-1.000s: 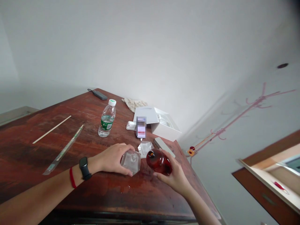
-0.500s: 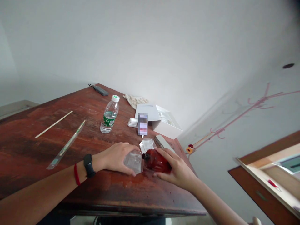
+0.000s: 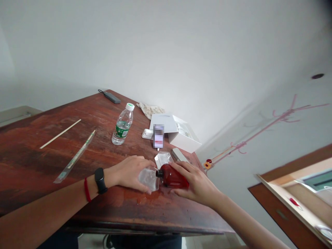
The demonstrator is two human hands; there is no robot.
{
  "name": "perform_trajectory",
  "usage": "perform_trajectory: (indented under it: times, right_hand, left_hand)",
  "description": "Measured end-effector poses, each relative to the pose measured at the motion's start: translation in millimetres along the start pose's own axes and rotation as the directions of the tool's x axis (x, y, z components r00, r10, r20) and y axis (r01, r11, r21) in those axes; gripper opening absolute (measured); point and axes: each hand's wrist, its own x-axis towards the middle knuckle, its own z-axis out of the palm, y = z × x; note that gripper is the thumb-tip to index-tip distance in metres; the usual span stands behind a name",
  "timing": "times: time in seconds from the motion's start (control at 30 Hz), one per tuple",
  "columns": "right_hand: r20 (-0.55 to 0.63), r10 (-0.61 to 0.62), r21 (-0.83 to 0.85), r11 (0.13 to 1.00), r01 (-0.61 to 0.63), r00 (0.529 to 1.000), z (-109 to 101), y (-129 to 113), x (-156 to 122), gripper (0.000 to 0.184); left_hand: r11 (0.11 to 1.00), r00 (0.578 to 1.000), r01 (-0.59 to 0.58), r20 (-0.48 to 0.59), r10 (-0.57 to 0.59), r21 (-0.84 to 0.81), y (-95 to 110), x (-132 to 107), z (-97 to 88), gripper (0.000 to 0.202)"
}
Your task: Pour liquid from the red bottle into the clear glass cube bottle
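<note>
As the right hand [image 3: 193, 183] grasps a red bottle [image 3: 172, 177] lying on its side, its dark neck [image 3: 159, 174] touches a clear faceted glass vessel [image 3: 148, 178] clasped by the left hand [image 3: 128, 174], both on the worn red-brown wooden surface [image 3: 33, 166], before a white wall [image 3: 166, 52].

Dark red bottle [image 3: 173, 177] with black cap [image 3: 159, 173], colourless clear bottle [image 3: 147, 178], streaky red-brown wooden table [image 3: 38, 162], plain white box [image 3: 185, 137], green-labelled water bottle [image 3: 121, 125].

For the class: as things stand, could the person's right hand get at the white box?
Probably yes, though the right hand is busy on the red bottle and would have to leave it. The white box lies just beyond, with only a pale flat bar between, low enough to pass over.
</note>
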Motion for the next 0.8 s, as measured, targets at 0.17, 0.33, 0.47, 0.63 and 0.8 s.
perform_trajectory:
  times: [0.17,0.33,0.47,0.63,0.8]
  right_hand:
    - [0.032,-0.015,-0.045,0.999,0.016,0.999,-4,-3,3,0.076]
    - [0.058,-0.045,-0.087,0.995,0.050,0.997,-11,-7,6,0.074]
    - [0.078,-0.069,-0.113,0.991,0.077,0.995,-16,-9,8,0.075]
    - [0.061,-0.073,-0.137,0.987,0.081,0.995,-19,-12,9,0.081]
    - [0.095,-0.081,-0.171,0.980,0.097,0.992,-22,-14,12,0.076]
  left_hand:
    - [1.000,1.000,-0.013,-0.016,0.014,0.020,-2,-1,1.9,0.076]
    - [0.999,1.000,-0.008,-0.008,0.008,0.038,-4,-1,3.5,0.075]
    - [0.999,1.000,-0.014,0.008,0.013,0.041,-3,0,2.3,0.076]
    - [0.999,1.000,-0.020,0.013,0.020,0.034,-2,0,1.8,0.075]
    - [0.999,1.000,-0.010,0.011,0.009,0.039,-3,0,2.4,0.077]
